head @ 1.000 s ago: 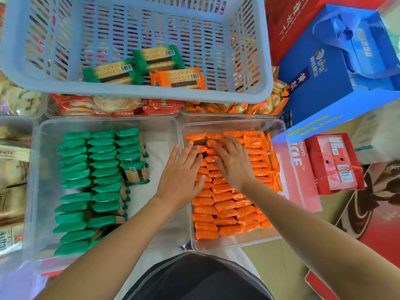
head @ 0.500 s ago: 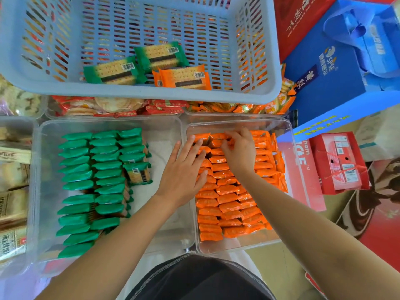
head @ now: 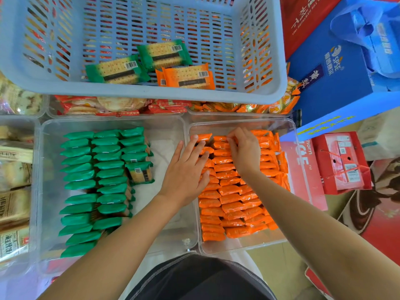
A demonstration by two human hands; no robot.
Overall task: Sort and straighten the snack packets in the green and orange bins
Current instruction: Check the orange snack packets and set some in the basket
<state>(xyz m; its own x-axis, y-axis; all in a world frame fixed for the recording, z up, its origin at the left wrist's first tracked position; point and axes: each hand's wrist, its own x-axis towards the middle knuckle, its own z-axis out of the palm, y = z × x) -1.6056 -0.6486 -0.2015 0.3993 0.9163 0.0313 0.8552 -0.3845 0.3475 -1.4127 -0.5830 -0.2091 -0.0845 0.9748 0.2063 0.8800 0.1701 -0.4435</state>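
Note:
Two clear plastic bins lie side by side below me. The left bin [head: 43, 191] holds green packets [head: 93, 182] stood on edge in three rows. The right bin [head: 242, 247] holds orange packets [head: 229, 204] in similar rows. My left hand [head: 186, 172] lies flat with straight fingers on the left rows of orange packets, fingertips near the bin's far left corner. My right hand [head: 244, 150] is curled over the far rows, and its fingertips pinch an orange packet at the back. A blue basket [head: 151, 92] beyond the bins holds two green packets [head: 138, 63] and orange ones [head: 188, 76].
Other bins of snacks sit under and behind the blue basket and along the left edge [head: 13, 191]. A blue gift bag [head: 346, 72] and red boxes [head: 342, 163] stand to the right of the orange bin. My dark shorts fill the bottom middle.
Both hands have slid away from me along the orange rows, toward the far end of the bin. My right hand's fingers have curled onto a packet at the back.

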